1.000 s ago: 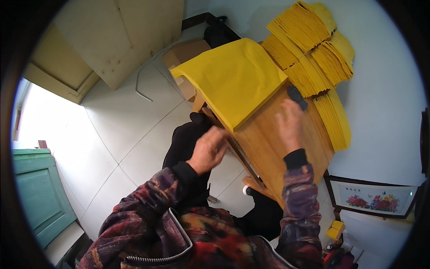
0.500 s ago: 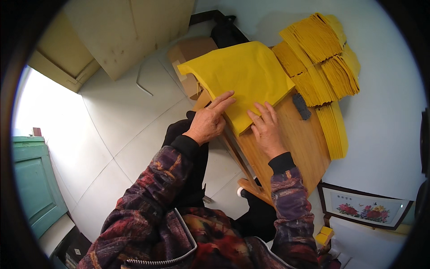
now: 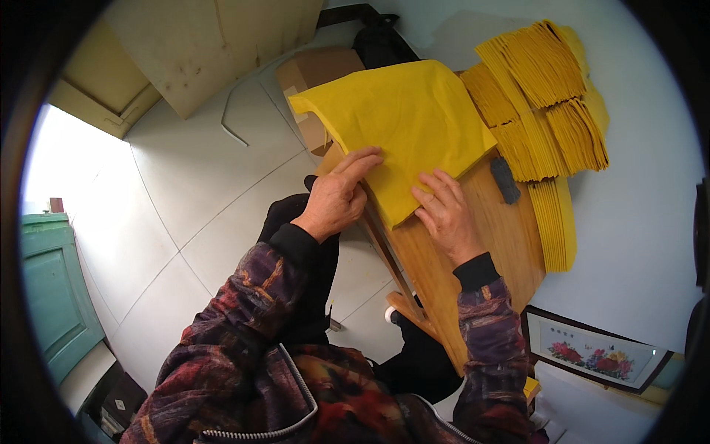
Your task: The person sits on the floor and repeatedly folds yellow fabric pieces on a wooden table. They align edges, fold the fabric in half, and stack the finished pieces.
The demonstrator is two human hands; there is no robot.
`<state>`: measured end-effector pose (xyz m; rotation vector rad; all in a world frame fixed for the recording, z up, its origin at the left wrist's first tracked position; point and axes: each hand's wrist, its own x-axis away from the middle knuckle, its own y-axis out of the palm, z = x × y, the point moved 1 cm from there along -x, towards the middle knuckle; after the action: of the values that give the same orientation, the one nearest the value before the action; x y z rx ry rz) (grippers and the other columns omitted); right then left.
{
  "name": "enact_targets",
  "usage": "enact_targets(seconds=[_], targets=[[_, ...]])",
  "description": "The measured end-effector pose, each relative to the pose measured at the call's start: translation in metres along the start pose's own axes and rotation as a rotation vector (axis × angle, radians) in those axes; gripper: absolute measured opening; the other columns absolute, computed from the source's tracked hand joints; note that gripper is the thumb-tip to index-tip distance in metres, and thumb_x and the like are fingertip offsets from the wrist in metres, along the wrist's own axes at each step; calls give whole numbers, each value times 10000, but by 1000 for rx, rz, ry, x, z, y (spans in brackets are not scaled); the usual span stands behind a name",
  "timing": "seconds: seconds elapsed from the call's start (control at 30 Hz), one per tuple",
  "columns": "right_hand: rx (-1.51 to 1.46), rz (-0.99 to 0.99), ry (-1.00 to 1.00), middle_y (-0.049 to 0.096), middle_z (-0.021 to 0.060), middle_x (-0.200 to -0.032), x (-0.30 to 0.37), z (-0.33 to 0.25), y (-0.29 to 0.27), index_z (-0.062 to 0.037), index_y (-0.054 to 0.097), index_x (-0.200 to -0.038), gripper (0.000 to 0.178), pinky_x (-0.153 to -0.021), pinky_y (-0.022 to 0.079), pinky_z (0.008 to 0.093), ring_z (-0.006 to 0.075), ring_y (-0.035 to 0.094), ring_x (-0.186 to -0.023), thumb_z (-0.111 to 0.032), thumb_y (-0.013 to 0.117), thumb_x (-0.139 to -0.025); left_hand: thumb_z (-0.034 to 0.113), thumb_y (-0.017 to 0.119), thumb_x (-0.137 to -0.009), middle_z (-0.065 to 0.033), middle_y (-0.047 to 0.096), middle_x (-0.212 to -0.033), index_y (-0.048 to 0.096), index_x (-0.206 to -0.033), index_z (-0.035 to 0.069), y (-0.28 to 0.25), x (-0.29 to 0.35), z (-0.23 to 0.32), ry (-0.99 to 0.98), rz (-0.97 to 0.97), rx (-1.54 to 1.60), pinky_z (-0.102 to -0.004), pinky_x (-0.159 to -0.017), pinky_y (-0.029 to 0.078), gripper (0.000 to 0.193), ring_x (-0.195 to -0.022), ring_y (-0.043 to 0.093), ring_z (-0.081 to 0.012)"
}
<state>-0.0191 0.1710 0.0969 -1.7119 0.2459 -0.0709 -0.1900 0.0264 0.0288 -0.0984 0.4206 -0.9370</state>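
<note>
A yellow felt-like stack of cloth (image 3: pixel 414 111) lies over the far end of a wooden table, its far left side hanging past the edge. My left hand (image 3: pixel 336 194) rests at the stack's left edge, fingers stretched out on the top layer and thumb hidden. At the near right edge, by the front corner, my right hand (image 3: pixel 448 214) touches the cloth with its fingers extended and slightly bent. Neither hand visibly grips the material. To the right of the stack sits a small dark grey bundle (image 3: pixel 505 180).
Several bundles of folded yellow pieces (image 3: pixel 540 66) are piled against the wall on the wooden table (image 3: pixel 488 237). A cardboard box (image 3: pixel 318 66) and a black bag (image 3: pixel 381 41) stand beyond it. A framed flower picture (image 3: pixel 592 348) is at the lower right.
The view has shifted slightly. Fingers of both hands have drawn closer together on the cloth. The stack still lies in the same place on the table.
</note>
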Motion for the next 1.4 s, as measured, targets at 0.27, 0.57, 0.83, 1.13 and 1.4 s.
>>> enact_targets(seconds=[0.27, 0.57, 0.83, 1.13, 1.4], targets=[[-63, 51, -64, 626, 87, -1195, -5, 7, -4, -40, 680, -976, 197, -986, 459, 414, 335, 504, -1224, -19, 725, -785, -132, 416, -730, -146, 594, -1283, 598, -1175, 22, 2, 0, 3, 26, -20, -63, -356, -892, 529, 505, -1103, 615, -367], [-325, 54, 43, 656, 115, -1156, -18, 13, -12, -21, 613, -865, 106, -966, 455, 398, 351, 545, -1184, 20, 670, -784, -31, 467, -762, -148, 597, -1276, 610, -1136, -2, -2, -3, -1, 22, -26, 94, -320, -853, 517, 402, -1042, 634, -322], [-538, -101, 153, 644, 118, -1195, -28, 20, -29, -24, 603, -878, 88, -938, 454, 353, 287, 571, -1132, -40, 673, -828, 102, 566, -788, -130, 617, -1245, 620, -1110, -7, -5, -4, 3, -28, -41, 134, -302, -750, 516, 344, -932, 647, -266], [-592, -108, 229, 647, 123, -1170, -43, 21, -37, -10, 602, -911, 86, -889, 460, 325, 256, 603, -1037, -79, 647, -888, 82, 633, -849, -133, 652, -1165, 650, -1061, -23, 0, -8, 2, -119, -35, 159, -313, -845, 503, 238, -997, 640, -259], [-106, 300, 152, 631, 136, -1124, -14, -4, -35, -18, 628, -1079, 263, -934, 462, 417, 343, 560, -1095, -52, 681, -824, 100, 657, -923, -124, 692, -1025, 661, -1089, -19, 16, -10, -15, -109, 123, 269, -285, -798, 506, 204, -908, 658, -220]])
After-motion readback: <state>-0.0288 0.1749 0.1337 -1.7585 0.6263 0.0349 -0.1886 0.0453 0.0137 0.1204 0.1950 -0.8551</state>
